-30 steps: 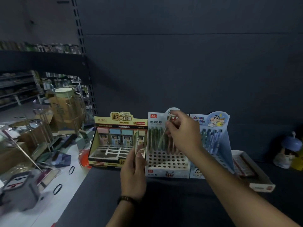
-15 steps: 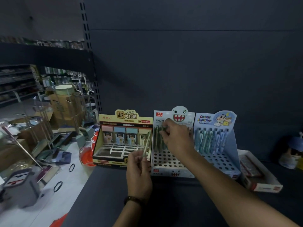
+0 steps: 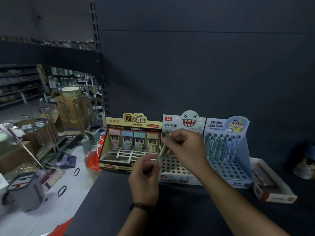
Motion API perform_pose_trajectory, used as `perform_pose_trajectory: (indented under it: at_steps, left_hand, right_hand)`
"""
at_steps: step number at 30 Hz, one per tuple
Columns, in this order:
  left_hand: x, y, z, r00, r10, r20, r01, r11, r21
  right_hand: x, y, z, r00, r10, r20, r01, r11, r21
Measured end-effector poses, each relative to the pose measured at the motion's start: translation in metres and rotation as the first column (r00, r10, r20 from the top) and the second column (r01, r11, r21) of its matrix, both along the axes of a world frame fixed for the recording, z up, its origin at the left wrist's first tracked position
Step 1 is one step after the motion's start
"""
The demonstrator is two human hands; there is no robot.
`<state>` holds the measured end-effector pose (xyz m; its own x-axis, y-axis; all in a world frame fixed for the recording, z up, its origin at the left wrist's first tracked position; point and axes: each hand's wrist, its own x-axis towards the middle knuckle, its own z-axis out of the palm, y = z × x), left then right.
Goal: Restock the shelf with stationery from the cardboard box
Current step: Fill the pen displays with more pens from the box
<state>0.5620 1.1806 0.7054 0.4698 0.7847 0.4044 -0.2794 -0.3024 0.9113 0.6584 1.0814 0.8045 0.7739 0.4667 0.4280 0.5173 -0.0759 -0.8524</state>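
Observation:
My left hand (image 3: pixel 144 174) is closed around a small bunch of greenish pens (image 3: pixel 159 155) that stand upright in front of the white monster-face pen display (image 3: pixel 179 169). My right hand (image 3: pixel 186 147) hovers over that display. Its thumb and forefinger pinch the top end of one pen in the bunch. The display's back row holds a few pens, and many of its holes are bare. All of this sits on the dark shelf (image 3: pixel 187 212).
A yellow lead-refill display (image 3: pixel 133 126) stands to the left and a blue cartoon pen display (image 3: pixel 228 150) to the right. A flat white box (image 3: pixel 274 189) lies further right, with a small figurine (image 3: pixel 306 164) beyond it. Cardboard boxes (image 3: pixel 71 106) and racks clutter the floor on the left.
My right hand has come away from the display's back row and moved left onto the pens in my left hand. The left hand has kept hold of the bunch.

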Motion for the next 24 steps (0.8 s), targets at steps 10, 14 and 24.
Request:
perform_pose_trajectory:
  at_steps: [10,14,24]
  left_hand:
    - [0.005,0.006,-0.012,0.962,0.089,-0.258,-0.02,0.966,0.258]
    - [0.007,0.008,-0.017,0.949,0.084,-0.304,0.005,0.96,0.281]
    - [0.007,0.011,-0.019,0.949,0.095,-0.302,0.008,0.946,0.325]
  right_hand:
    - [0.021,-0.002,0.014,0.95,-0.209,0.234,0.226,0.973,-0.048]
    - [0.023,0.01,0.005,0.907,-0.199,0.371,0.26,0.958,-0.122]
    - [0.017,0.028,-0.01,0.937,-0.041,0.346,0.184,0.901,-0.393]
